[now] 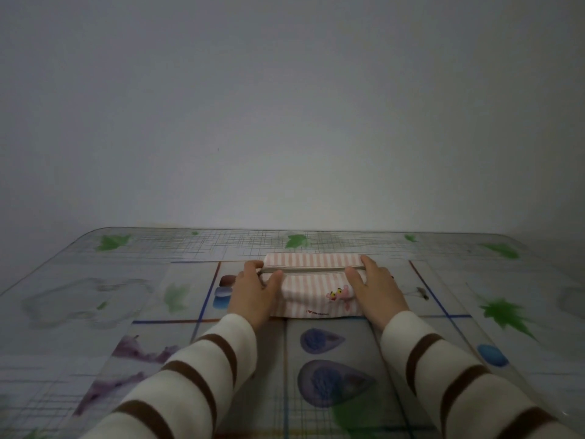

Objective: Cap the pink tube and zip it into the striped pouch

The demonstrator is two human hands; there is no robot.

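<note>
We face a plain grey-white wall [291, 106], dim and evenly lit, darker toward the corners. Below it runs the tabletop [79, 312], its far edge against the wall, rounded at the far corners. A glossy clear sheet covers a printed cloth [443, 337]: green leaves, fine grid lines, blue and purple drop shapes.

The soft fabric pouch [311, 282] has pink and white vertical stripes, a grey zip band and a small pink cartoon patch. Under it, the glossy plastic tablecloth [348, 375] shows green leaves, grey crosshatching and blue-purple teardrops. Nearer than the pouch, cream knitted sleeves [202, 369] carry brown bands.
</note>
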